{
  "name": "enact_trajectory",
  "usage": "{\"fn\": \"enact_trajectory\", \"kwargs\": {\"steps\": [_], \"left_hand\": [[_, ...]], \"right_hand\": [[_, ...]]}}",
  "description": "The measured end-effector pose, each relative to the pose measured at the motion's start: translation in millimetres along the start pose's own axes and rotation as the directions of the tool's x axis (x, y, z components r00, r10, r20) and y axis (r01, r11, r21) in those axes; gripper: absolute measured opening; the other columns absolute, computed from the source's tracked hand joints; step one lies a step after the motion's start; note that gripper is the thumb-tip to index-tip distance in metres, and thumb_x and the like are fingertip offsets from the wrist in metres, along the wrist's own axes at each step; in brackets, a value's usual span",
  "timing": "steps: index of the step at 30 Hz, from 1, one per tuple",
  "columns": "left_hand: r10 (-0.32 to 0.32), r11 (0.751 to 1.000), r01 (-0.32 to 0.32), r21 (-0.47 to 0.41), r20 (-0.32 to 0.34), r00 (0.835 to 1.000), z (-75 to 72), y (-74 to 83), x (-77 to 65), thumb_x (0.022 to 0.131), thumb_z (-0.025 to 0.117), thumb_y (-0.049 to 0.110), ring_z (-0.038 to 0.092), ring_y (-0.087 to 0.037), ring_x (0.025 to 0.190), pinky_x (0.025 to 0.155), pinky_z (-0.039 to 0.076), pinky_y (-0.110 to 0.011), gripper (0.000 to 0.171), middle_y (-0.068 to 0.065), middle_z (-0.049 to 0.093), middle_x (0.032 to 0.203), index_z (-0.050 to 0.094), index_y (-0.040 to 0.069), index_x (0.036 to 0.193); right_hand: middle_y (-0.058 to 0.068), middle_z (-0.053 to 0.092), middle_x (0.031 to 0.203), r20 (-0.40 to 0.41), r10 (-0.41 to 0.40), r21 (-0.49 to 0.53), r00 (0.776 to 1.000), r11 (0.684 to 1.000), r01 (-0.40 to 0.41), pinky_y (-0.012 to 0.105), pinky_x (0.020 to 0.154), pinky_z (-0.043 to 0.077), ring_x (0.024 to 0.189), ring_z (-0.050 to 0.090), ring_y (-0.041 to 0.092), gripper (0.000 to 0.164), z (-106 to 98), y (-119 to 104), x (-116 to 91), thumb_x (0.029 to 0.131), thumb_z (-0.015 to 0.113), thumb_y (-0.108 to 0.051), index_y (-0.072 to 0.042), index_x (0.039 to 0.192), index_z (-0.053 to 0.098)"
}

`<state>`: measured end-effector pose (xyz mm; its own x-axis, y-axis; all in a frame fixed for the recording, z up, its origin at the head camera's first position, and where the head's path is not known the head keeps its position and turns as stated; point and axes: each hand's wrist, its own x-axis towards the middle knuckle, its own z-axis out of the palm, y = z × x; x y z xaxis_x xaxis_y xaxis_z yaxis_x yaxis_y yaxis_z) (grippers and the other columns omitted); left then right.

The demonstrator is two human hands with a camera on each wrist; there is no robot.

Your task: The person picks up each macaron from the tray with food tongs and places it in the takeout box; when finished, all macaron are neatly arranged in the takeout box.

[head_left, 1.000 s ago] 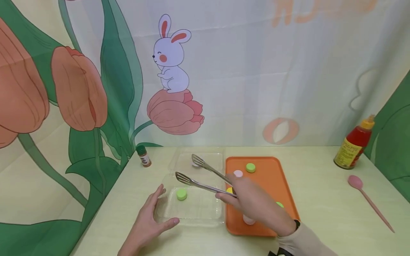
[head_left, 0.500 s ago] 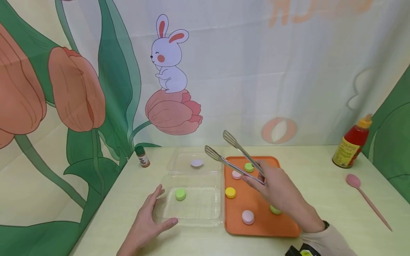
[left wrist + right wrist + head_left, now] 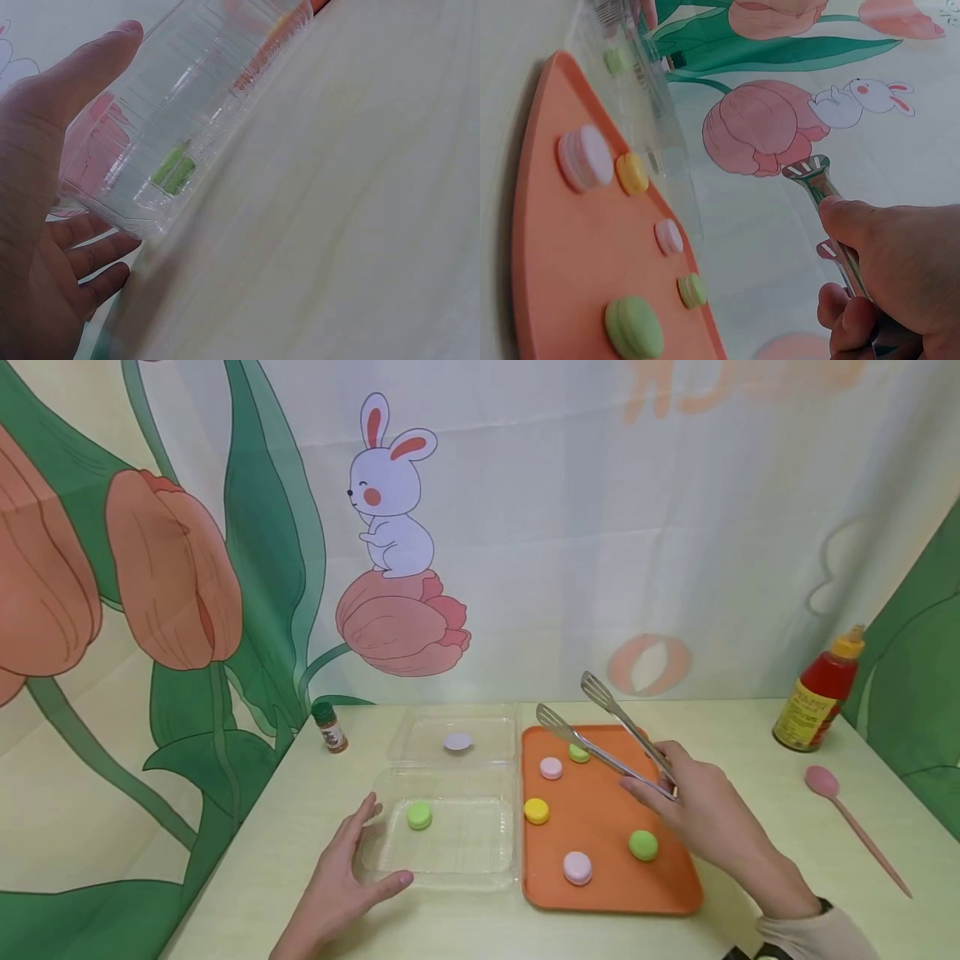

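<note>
My right hand [image 3: 720, 827] grips metal tongs [image 3: 622, 766], their slotted ends spread apart with nothing between them, above the right side of an orange tray [image 3: 600, 810]. Several macarons rest on the tray: a yellow macaron [image 3: 536, 811], a pink macaron [image 3: 577, 867] and a green macaron [image 3: 643, 845] among them. To the left stands a clear plastic box [image 3: 472, 843] with its lid folded back; one green macaron [image 3: 419, 815] sits inside. My left hand [image 3: 337, 881] lies at the box's left end, thumb and fingers spread around the corner.
Behind the box, its lid [image 3: 491, 735] bears a white oval sticker [image 3: 458, 742]. A green-capped spice jar [image 3: 329, 727] stands at the back left. On the right are a red sauce bottle [image 3: 817, 693] and a pink spoon [image 3: 855, 822]. A printed curtain [image 3: 525, 568] hangs behind the table.
My right hand has carried the spread tongs rightward from over the box to over the tray's right side. The left hand stays at the box, where the green macaron remains lying.
</note>
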<state>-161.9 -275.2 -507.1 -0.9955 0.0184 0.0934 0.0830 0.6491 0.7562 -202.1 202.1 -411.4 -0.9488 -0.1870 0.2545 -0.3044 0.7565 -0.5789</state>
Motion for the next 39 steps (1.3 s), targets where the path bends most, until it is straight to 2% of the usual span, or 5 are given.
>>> {"fn": "enact_trajectory", "kwargs": {"steps": [14, 23, 27, 31, 39], "left_hand": [[-0.019, 1.0, 0.019, 0.003, 0.007, 1.0, -0.5, 2.3, -0.9, 0.084, 0.096, 0.057, 0.043, -0.043, 0.16, 0.13, 0.034, -0.067, 0.126, -0.011, 0.042, 0.176, 0.021, 0.021, 0.179], [-0.004, 1.0, 0.004, -0.001, 0.003, 1.0, -0.5, 1.7, -0.9, 0.084, 0.096, 0.055, 0.045, -0.043, 0.158, 0.13, 0.035, -0.067, 0.125, -0.011, 0.043, 0.176, 0.022, 0.021, 0.179], [-0.005, 1.0, 0.005, -0.002, 0.001, 1.0, 0.5, 1.5, -0.1, 0.084, 0.097, 0.056, 0.046, -0.042, 0.158, 0.13, 0.035, -0.067, 0.125, -0.01, 0.043, 0.175, 0.023, 0.022, 0.179], [-0.005, 1.0, 0.005, -0.003, -0.002, 1.0, 0.5, 1.5, 0.1, 0.083, 0.097, 0.056, 0.046, -0.042, 0.158, 0.13, 0.035, -0.067, 0.126, -0.011, 0.044, 0.175, 0.023, 0.021, 0.179], [0.013, 1.0, -0.013, -0.002, -0.008, 1.0, 0.3, -1.9, -0.3, 0.084, 0.097, 0.053, 0.048, -0.041, 0.157, 0.129, 0.036, -0.067, 0.124, -0.011, 0.045, 0.174, 0.024, 0.02, 0.179]], "right_hand": [[0.0, 0.056, 0.079, 0.013, 0.056, -0.021, 0.998, 0.998, -0.056, 0.026, 0.051, 0.038, 0.061, 0.048, 0.013, 0.064, 1.7, 37.6, -25.8, 0.104, 0.079, -0.051, -0.001, 0.139, 0.061], [-0.005, 0.054, 0.072, 0.162, 0.043, 0.007, 0.986, 0.999, -0.045, 0.025, 0.052, 0.037, 0.061, 0.047, 0.009, 0.062, 13.1, 45.2, -37.6, 0.101, 0.081, -0.053, -0.005, 0.136, 0.064], [-0.008, 0.051, 0.068, 0.221, 0.029, -0.03, 0.975, 0.999, -0.022, 0.024, 0.052, 0.036, 0.059, 0.045, 0.008, 0.054, 17.6, 41.9, -37.0, 0.099, 0.081, -0.055, -0.011, 0.127, 0.068], [-0.008, 0.048, 0.068, 0.266, 0.012, -0.072, 0.964, 0.997, 0.007, 0.025, 0.052, 0.034, 0.059, 0.044, 0.007, 0.053, 20.6, 39.3, -35.6, 0.101, 0.079, -0.056, -0.013, 0.129, 0.07], [-0.01, 0.046, 0.071, 0.341, -0.015, -0.07, 0.94, 0.997, 0.041, 0.024, 0.054, 0.035, 0.06, 0.044, 0.006, 0.041, 26.2, 36.7, -29.6, 0.101, 0.078, -0.054, -0.018, 0.119, 0.071]]}}
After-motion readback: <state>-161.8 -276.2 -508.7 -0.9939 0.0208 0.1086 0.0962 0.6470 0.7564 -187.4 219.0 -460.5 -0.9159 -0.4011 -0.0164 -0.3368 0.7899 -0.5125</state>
